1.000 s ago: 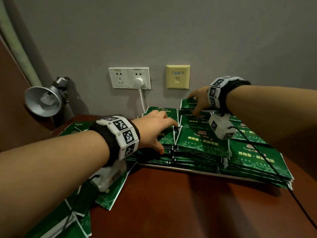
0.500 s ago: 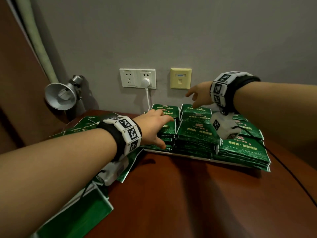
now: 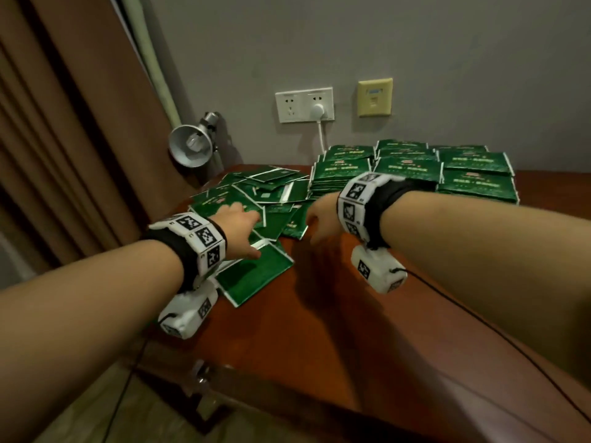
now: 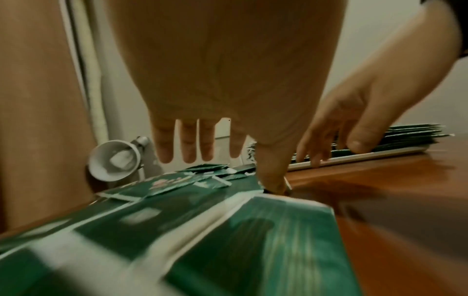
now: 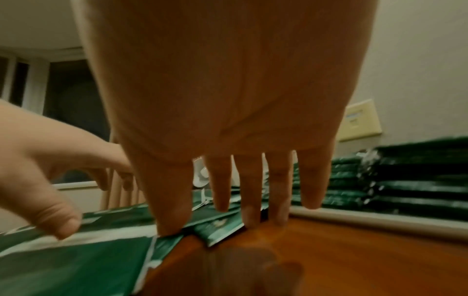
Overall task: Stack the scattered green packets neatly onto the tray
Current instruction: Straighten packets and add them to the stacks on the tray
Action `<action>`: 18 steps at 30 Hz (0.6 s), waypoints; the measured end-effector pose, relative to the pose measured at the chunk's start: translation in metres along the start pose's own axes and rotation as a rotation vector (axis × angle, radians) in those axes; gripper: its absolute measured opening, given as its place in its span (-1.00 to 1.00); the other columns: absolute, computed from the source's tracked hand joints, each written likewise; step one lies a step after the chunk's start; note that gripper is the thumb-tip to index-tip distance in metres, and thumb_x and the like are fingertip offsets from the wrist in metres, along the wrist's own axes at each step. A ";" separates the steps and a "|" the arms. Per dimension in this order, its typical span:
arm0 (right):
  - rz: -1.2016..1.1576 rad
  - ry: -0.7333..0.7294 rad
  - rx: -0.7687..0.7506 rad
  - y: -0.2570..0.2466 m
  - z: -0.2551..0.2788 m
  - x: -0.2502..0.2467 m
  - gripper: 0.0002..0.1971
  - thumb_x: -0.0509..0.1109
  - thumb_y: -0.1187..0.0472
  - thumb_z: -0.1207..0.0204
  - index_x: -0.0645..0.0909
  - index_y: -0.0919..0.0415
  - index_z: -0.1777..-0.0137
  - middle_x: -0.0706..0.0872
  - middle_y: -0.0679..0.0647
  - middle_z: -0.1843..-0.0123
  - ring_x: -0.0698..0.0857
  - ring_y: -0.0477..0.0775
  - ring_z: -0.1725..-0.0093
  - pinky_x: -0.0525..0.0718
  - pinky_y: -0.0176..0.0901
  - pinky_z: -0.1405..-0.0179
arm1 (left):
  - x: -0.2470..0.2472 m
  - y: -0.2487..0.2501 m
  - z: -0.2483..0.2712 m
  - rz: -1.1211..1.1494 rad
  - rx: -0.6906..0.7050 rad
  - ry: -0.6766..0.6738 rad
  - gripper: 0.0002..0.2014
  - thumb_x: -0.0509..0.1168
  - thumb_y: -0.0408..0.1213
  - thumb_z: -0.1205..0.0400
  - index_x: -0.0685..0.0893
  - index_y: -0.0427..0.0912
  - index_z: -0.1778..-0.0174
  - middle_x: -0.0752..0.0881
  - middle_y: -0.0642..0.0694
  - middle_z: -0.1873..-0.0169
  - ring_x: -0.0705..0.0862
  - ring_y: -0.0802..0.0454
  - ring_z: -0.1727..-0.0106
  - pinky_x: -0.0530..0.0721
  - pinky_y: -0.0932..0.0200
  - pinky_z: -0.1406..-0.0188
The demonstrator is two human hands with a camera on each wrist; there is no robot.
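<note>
Back at the loose packets (image 3: pixel 256 199) left of the tray (image 5: pixel 380 218), already mostly stacked. Both my left hand (image 3: pixel 238 223) and right hand (image 3: pixel 319 215) are spread, holding nothing, fingertips on the heap. Next I probably need to pinch a few together.

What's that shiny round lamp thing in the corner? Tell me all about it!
The lamp is a small clip-style spot lamp with a cone-shaped shade in silvery grey metal, pale inside, and a white bulb sits in its middle. A short metal neck joins the shade at the back. It sits at the table's far left corner, between the brown curtain and the grey wall, tilted toward the camera and slightly down. It looks unlit. Its base is hidden. Nothing visibly touches it; the scattered packets lie nearby.
</note>
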State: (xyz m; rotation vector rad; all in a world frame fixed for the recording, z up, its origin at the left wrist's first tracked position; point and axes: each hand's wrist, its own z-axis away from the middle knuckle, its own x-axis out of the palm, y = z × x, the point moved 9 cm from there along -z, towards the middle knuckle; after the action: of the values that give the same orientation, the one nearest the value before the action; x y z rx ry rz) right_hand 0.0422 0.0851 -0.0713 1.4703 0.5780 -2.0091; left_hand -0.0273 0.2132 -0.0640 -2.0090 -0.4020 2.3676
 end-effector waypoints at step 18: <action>-0.016 -0.023 0.070 -0.048 0.014 0.028 -0.44 0.42 -0.12 -0.50 0.61 0.35 -0.27 0.77 0.21 -0.15 0.76 0.14 -0.03 0.71 -0.08 0.00 | 0.046 0.044 0.057 0.055 0.174 -0.085 -0.41 0.41 0.11 -0.47 0.47 -0.07 -0.36 0.47 -0.13 -0.17 0.48 -0.18 -0.24 0.57 -0.01 0.07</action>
State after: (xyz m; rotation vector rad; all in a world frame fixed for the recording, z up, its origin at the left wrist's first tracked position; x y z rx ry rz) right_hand -0.0066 0.1056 -0.0935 1.4856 0.5167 -2.0750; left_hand -0.0836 0.1676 -0.1090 -1.8730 -0.1378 2.4313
